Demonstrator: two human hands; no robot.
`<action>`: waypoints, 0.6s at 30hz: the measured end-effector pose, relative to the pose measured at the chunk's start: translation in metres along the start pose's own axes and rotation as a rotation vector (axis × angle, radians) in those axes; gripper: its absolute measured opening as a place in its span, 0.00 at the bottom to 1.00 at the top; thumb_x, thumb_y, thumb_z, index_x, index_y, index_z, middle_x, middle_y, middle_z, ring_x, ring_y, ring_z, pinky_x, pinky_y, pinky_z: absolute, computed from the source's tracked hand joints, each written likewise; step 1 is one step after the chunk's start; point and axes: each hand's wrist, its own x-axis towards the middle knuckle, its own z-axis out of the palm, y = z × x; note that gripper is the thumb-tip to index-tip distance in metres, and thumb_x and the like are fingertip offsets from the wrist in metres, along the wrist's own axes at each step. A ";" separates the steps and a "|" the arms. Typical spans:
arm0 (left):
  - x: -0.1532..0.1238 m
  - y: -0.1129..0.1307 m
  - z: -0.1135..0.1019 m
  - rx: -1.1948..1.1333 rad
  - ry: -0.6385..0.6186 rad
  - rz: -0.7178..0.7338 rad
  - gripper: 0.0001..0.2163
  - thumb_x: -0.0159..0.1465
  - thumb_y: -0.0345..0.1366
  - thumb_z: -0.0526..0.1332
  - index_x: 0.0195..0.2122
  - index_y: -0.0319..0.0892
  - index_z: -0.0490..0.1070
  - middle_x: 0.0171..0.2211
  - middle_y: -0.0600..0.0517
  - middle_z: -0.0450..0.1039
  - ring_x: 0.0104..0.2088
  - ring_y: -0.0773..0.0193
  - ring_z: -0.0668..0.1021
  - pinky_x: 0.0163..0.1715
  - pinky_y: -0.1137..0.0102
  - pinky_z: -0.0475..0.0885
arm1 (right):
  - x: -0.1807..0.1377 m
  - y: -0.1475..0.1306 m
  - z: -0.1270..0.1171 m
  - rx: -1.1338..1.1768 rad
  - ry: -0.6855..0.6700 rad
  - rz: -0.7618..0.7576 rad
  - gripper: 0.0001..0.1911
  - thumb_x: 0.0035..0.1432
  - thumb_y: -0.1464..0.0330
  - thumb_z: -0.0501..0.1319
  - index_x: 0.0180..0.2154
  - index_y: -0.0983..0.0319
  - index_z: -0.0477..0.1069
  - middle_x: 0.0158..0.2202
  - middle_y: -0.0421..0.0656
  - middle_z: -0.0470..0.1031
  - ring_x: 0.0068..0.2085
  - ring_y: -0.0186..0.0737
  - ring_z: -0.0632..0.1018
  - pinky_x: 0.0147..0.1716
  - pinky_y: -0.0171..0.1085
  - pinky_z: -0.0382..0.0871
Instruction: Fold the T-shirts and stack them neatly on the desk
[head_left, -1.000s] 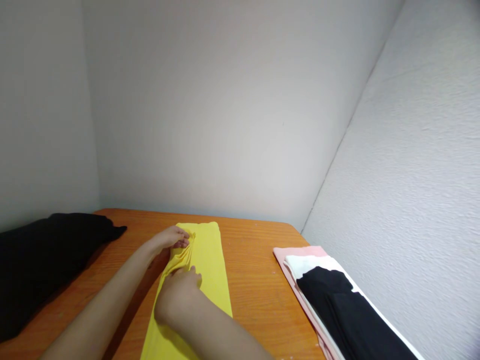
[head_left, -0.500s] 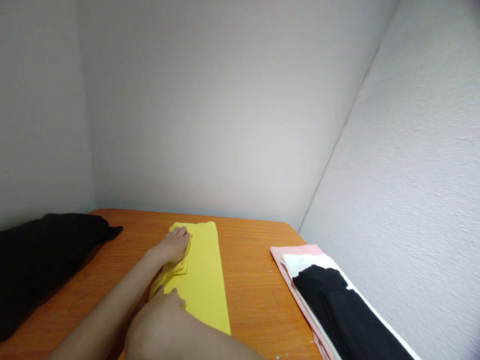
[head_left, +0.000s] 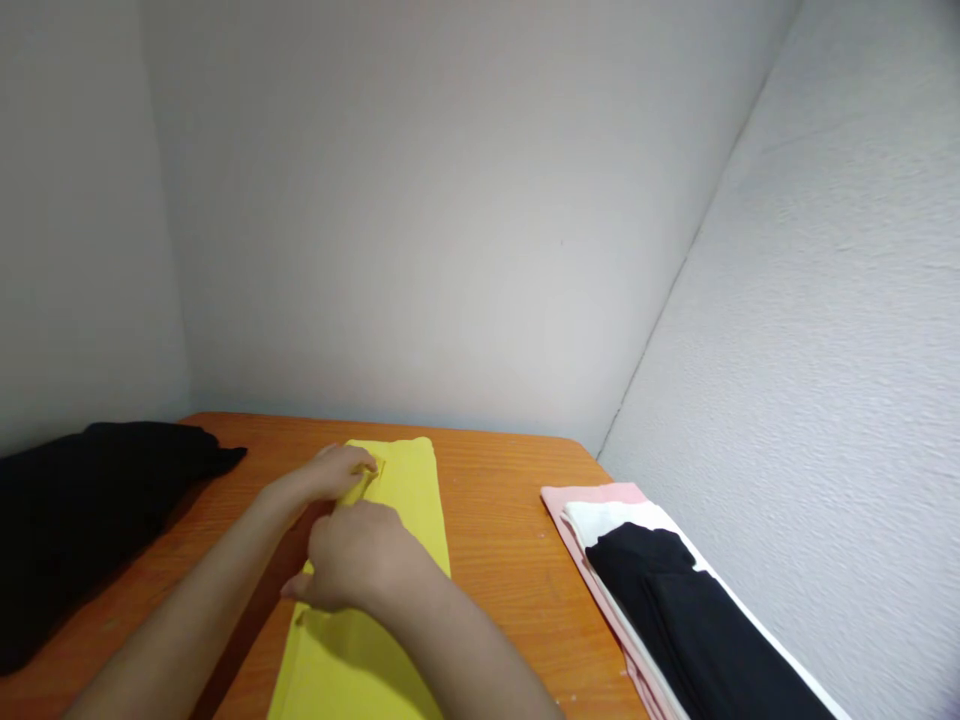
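A yellow folded garment (head_left: 409, 490) lies lengthwise on the wooden table, in a long narrow strip. My left hand (head_left: 339, 472) is at its far left edge, with fingertips pinching a small raised fold of the yellow cloth. Closer to me, my right hand (head_left: 358, 555) rests over the middle of the same garment, back of the hand up. Its thumb sticks out to the left past the garment's edge, while the other fingers are hidden beneath the hand.
Dark cloth (head_left: 105, 500) lies heaped on the left of the table (head_left: 510, 540). At the right edge, by the wall, is a stack of folded clothes: pink (head_left: 559, 500) at the bottom, white (head_left: 600, 517) above, black (head_left: 697, 620) on top.
My right hand has moved forward and slightly right over the garment. The loose flap under my left hand now lies flatter, and more yellow cloth shows near me.
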 end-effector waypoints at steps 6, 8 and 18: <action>0.002 -0.017 -0.016 -0.050 0.142 -0.067 0.18 0.60 0.31 0.52 0.46 0.44 0.77 0.51 0.48 0.78 0.55 0.55 0.74 0.54 0.64 0.67 | 0.002 0.010 -0.003 -0.078 -0.027 0.060 0.33 0.59 0.48 0.60 0.56 0.65 0.71 0.51 0.56 0.76 0.47 0.53 0.80 0.44 0.49 0.76; 0.000 -0.019 -0.013 -0.047 0.136 -0.043 0.16 0.59 0.31 0.53 0.43 0.44 0.78 0.50 0.48 0.77 0.54 0.55 0.74 0.54 0.64 0.68 | 0.008 0.008 0.004 -0.085 -0.161 0.018 0.33 0.58 0.49 0.61 0.56 0.65 0.71 0.52 0.55 0.76 0.49 0.55 0.79 0.45 0.50 0.76; 0.000 -0.014 0.008 0.050 -0.066 0.005 0.22 0.60 0.34 0.58 0.56 0.40 0.71 0.65 0.39 0.60 0.65 0.49 0.63 0.64 0.57 0.59 | 0.023 -0.004 0.042 -0.119 -0.232 0.000 0.44 0.51 0.56 0.65 0.63 0.75 0.61 0.64 0.63 0.57 0.65 0.67 0.60 0.63 0.56 0.57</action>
